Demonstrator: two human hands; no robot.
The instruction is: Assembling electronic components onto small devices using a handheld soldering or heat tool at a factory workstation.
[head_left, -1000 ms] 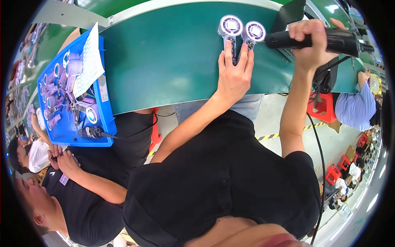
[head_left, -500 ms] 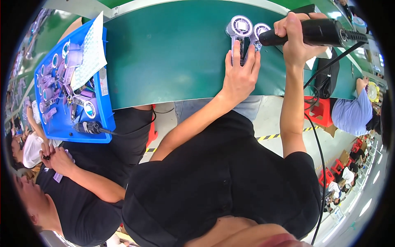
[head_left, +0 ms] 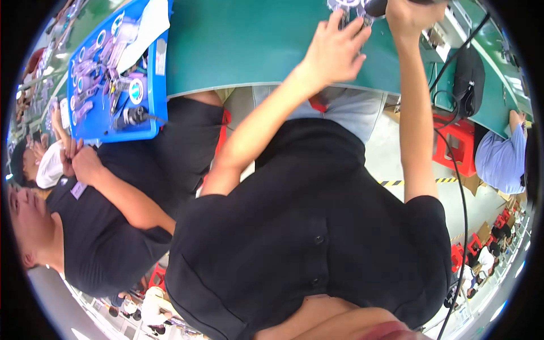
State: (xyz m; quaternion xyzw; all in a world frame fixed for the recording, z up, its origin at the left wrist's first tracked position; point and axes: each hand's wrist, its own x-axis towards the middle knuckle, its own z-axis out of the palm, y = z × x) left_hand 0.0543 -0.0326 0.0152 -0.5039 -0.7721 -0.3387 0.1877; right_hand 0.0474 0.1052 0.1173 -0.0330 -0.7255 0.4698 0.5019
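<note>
At the top edge, my right hand (head_left: 412, 21) is closed around a black corded electric screwdriver (head_left: 375, 7), mostly cut off by the picture's edge. Its tip end points left toward light-purple handheld fans (head_left: 347, 3) on the green table, two of them lying side by side. My left hand (head_left: 333, 52) is over the fans' handles with its fingers spread, the fingertips at or on the handles; exact contact cannot be made out. The fans' round heads are partly out of view, and internal parts show in the handles.
A blue bin (head_left: 153, 122) at left holds several purple fan parts, a white sheet (head_left: 144, 34) and a black corded tool (head_left: 131, 116). Beside it sits a co-worker in black (head_left: 113, 226). A black pouch (head_left: 469, 79), a red stool (head_left: 456, 144) and a hanging black cable (head_left: 462, 192) are at right.
The view has tilted, so the table, bin and fans sit higher in the picture. My left fingers have spread and shifted right over the handles; my right hand still grips the electric screwdriver.
</note>
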